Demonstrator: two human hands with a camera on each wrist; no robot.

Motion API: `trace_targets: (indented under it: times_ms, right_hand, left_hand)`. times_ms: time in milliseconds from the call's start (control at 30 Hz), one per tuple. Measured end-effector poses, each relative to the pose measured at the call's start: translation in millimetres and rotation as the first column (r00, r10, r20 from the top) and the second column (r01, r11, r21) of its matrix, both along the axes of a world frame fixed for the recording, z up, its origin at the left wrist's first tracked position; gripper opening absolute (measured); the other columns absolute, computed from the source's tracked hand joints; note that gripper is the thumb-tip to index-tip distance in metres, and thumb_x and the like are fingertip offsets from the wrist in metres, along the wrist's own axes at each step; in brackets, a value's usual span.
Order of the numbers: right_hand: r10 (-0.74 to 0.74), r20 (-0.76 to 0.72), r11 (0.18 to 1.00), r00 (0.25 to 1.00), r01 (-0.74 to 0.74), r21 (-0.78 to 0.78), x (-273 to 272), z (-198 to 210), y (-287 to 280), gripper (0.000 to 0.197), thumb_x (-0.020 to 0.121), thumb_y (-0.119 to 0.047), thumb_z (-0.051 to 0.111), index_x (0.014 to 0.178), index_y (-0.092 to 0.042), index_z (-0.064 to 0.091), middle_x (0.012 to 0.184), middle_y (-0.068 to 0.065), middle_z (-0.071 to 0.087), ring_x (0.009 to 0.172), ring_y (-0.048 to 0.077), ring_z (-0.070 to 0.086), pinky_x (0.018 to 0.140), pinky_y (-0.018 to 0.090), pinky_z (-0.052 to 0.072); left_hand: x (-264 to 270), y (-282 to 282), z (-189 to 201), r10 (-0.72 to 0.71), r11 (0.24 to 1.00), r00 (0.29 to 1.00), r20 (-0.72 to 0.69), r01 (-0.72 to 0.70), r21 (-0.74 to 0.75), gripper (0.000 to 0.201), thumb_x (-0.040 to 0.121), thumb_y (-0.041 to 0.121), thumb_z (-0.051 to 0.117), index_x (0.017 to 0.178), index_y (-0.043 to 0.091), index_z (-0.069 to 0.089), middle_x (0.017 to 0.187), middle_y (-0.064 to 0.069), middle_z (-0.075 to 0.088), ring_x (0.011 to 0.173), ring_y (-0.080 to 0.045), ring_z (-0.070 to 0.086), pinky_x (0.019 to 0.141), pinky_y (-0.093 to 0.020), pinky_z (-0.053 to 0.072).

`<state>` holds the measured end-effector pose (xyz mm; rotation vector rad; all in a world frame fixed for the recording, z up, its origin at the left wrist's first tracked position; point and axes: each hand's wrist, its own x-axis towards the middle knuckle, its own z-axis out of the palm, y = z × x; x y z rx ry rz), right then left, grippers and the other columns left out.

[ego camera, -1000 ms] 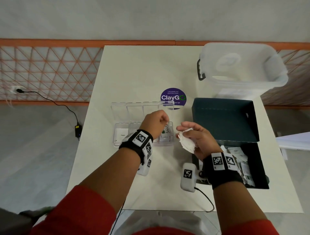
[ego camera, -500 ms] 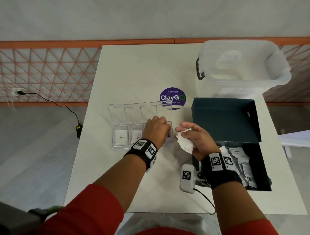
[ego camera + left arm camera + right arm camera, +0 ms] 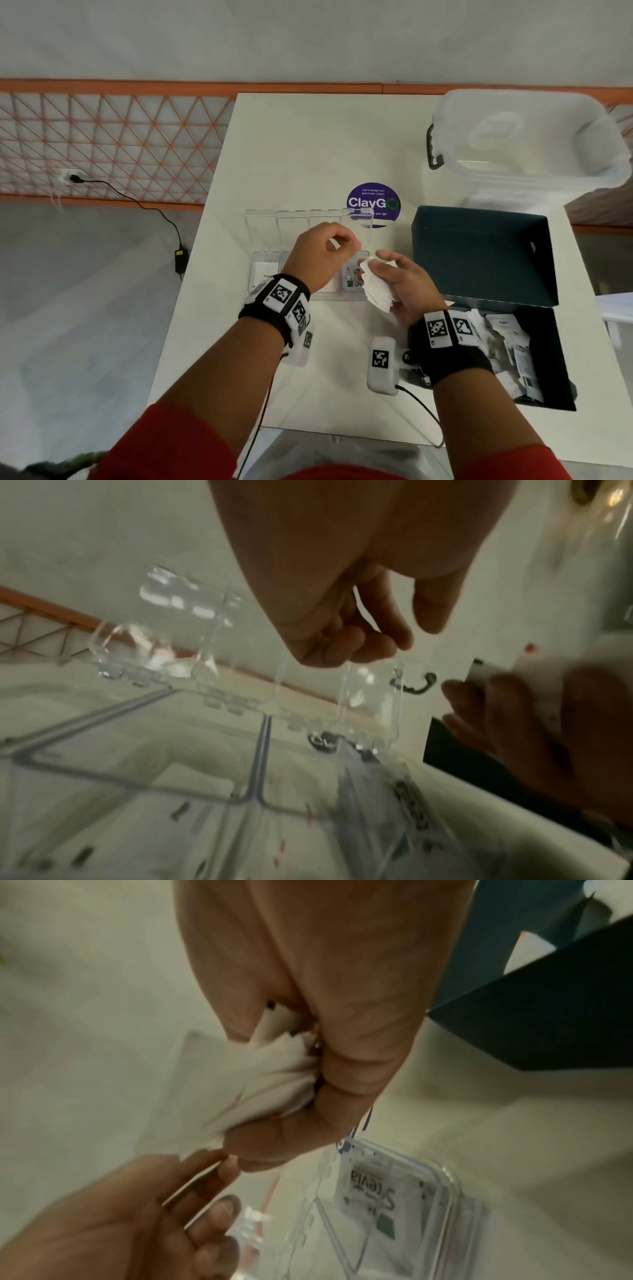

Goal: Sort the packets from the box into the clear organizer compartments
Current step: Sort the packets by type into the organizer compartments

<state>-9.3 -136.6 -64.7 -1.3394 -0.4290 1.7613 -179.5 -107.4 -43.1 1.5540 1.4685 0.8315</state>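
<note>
The packets I am sorting sit as a fanned white stack at frame centre of the head view, pinched between thumb and curled fingers of my right hand. More packets remain in the dark box at lower right. My left hand hovers just left of the stack, above the clear organizer; its fingers are loosely curled and hold nothing, with the fingertips at the stack's nearest edge.

Step in hand, by my judgement: draw one packet off the stack. Procedure: pinch only the outermost packet at its free corner, keep the right hand's grip firm on the rest, and slide the packet out sideways so no neighbours follow. Read its print before choosing a compartment. The right-end compartment already holds a Stevia packet; the left-end one holds a white packet whose label I cannot read.

Surroundings: the organizer's open lids stand behind the compartments, toward the top of the frame, and could catch a hand on withdrawal. A purple ClayGo sticker lies on the surface beyond them. A translucent bin occupies the upper right, well apart. The box's raised flap stands close to the right hand.
</note>
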Motion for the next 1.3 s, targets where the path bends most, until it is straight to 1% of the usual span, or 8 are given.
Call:
trace_targets:
  times_ms: [167, 300, 400, 667, 900, 1067, 1167, 1300]
  right_hand:
    - [0.131, 0.036, 0.991, 0.991, -0.132, 0.016, -22, 2, 0, 0.004, 0.091, -0.007, 0.067, 0.094, -0.005, 0.064, 0.084, 0.024, 0.071, 0.065, 0.031, 0.07, 0.054, 0.033, 0.056]
    - [0.177, -0.03, 0.984, 0.984, -0.176, 0.024, -31, 3, -3, 0.018, 0.092, -0.009, 0.067, 0.109, -0.002, 0.066, 0.097, 0.022, 0.071, 0.083, 0.033, 0.069, 0.071, 0.039, 0.056]
    - [0.195, -0.018, 0.981, 0.981, -0.195, 0.014, -34, 4, -4, 0.018, 0.088, 0.001, 0.067, 0.104, -0.007, 0.067, 0.098, 0.02, 0.071, 0.086, 0.036, 0.066, 0.083, 0.047, 0.051]
    - [0.19, 0.112, 0.981, 0.975, -0.193, 0.016, -48, 1, -6, 0.016, 0.085, 0.005, 0.069, 0.087, -0.01, 0.064, 0.077, 0.016, 0.073, 0.057, 0.025, 0.067, 0.048, 0.027, 0.051]
    - [0.214, 0.143, 0.975, 0.966, -0.219, 0.026, -69, -2, -12, 0.022, 0.08, 0.005, 0.073, 0.091, -0.009, 0.061, 0.075, 0.018, 0.072, 0.068, 0.03, 0.066, 0.063, 0.035, 0.051]
    - [0.135, 0.086, 0.991, 0.987, -0.132, -0.036, -72, -6, -10, 0.018, 0.083, 0.001, 0.073, 0.093, -0.011, 0.065, 0.089, 0.014, 0.075, 0.079, 0.032, 0.069, 0.072, 0.04, 0.051]
    - [0.042, -0.09, 0.993, 0.995, -0.052, -0.107, -65, -7, -8, 0.015, 0.085, 0.005, 0.061, 0.095, -0.006, 0.067, 0.101, 0.017, 0.072, 0.083, 0.033, 0.071, 0.078, 0.043, 0.055]
    - [-0.107, -0.303, 0.98, 0.947, 0.048, -0.194, -59, -5, -7, 0.032, 0.08, 0.007, 0.038, 0.1, 0.0, 0.062, 0.084, 0.019, 0.07, 0.073, 0.034, 0.071, 0.073, 0.045, 0.06]
  left_hand:
    - [-15, -7, 5, -0.164, 0.96, 0.984, 0.063, 0.174, -0.218, 0.03, 0.073, 0.029, 0.083, 0.099, 0.032, 0.069, 0.086, 0.016, 0.065, 0.06, 0.004, 0.053, 0.065, -0.015, 0.043]
    - [-32, -11, 1, -0.012, 0.976, 0.998, 0.057, 0.024, -0.215, 0.036, 0.072, 0.023, 0.083, 0.102, 0.034, 0.067, 0.095, 0.012, 0.069, 0.066, -0.002, 0.059, 0.074, -0.028, 0.053]
    - [-44, -13, 1, 0.05, 0.965, 0.994, 0.095, -0.024, -0.263, 0.038, 0.073, 0.02, 0.082, 0.104, 0.035, 0.066, 0.093, 0.012, 0.072, 0.069, -0.001, 0.063, 0.076, -0.026, 0.054]
    - [-57, -19, 3, 0.121, 0.962, 0.965, 0.231, -0.056, -0.268, 0.023, 0.086, 0.009, 0.07, 0.104, 0.022, 0.068, 0.084, 0.002, 0.075, 0.07, -0.008, 0.07, 0.064, -0.017, 0.053]
    - [-66, -16, 0, 0.125, 0.969, 0.981, 0.145, -0.09, -0.231, 0.019, 0.078, 0.016, 0.078, 0.091, 0.028, 0.07, 0.082, 0.007, 0.075, 0.08, -0.011, 0.071, 0.075, -0.028, 0.056]
    - [-83, -9, -4, 0.226, 0.958, 0.974, -0.022, -0.226, -0.175, 0.014, 0.079, 0.018, 0.077, 0.085, 0.029, 0.07, 0.078, 0.011, 0.073, 0.076, 0.003, 0.066, 0.069, -0.015, 0.046]
    - [-84, -7, -12, 0.205, 0.955, 0.965, -0.166, -0.234, -0.181, 0.012, 0.084, 0.017, 0.072, 0.085, 0.028, 0.069, 0.079, 0.014, 0.068, 0.077, 0.002, 0.064, 0.066, -0.012, 0.044]
    - [-77, -7, -25, 0.122, 0.962, 0.941, -0.314, -0.19, -0.196, 0.011, 0.089, 0.013, 0.065, 0.096, 0.019, 0.071, 0.093, 0.002, 0.071, 0.088, -0.012, 0.066, 0.078, -0.02, 0.051]
